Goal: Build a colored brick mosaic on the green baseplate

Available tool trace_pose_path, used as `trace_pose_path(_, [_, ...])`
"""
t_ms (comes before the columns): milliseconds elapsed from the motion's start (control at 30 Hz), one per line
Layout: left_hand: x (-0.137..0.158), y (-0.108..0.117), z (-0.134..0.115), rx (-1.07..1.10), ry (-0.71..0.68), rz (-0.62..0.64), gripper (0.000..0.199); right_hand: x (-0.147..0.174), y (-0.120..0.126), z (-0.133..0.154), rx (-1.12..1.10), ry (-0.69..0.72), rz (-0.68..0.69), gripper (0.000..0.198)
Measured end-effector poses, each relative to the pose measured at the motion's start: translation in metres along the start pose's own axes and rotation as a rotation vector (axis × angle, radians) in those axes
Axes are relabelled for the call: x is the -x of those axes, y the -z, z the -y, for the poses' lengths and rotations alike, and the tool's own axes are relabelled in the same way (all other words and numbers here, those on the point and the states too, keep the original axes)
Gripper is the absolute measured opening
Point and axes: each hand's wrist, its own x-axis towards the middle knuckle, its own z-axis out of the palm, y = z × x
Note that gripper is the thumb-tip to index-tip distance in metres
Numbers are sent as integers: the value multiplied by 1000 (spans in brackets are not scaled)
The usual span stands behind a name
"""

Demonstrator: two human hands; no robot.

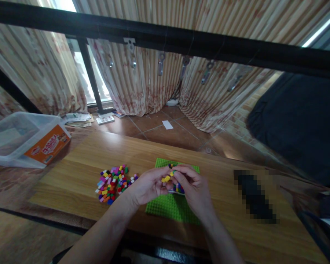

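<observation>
Yellow bricks (167, 178) are in the person's fingers, raised over the plate (170, 209), the green studded sheet from which every place here is taken. Largest are the curtains (159, 80), striped, hanging far beyond the plate. Tiled floor (140, 124) shows between them and it. Dark cloth (299, 124) bulks well off to its far right. Under the plate lies the wooden table (79, 172); a black bar (165, 36) crosses beyond it, with metal hooks (161, 64) below. Well to its left stands the clear tub (19, 150), with an orange label. To its right is a dark object (255, 198), pixelated past naming.

Both hands meet above the plate. The left hand (151, 187) has its fingers curled and its thumb bent over the yellow bricks, while the right hand (192, 183) pinches at their right end with thumb and forefinger. Left of the plate spreads a loose heap (112, 183) of bricks in many colours. Smaller, a white paper (167, 125) lies beyond the plate on the floor. Blue and other coloured pieces (178, 188) sit on the plate, partly hidden by the hands.
</observation>
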Motion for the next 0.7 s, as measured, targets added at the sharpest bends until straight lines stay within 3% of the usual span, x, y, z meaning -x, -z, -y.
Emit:
trace_pose_path(133, [-4,2,1,-88,-74,-26,29,1,-1,-5,4,-2,-17,12])
trace_pose_path(333, [-8,6,2,-122,-44,-22,35,0,2,-7,43,-41,-23,11])
trace_pose_path(700, [-5,6,1,-106,41,90,37,-2,21,-1,-171,-111,181,8])
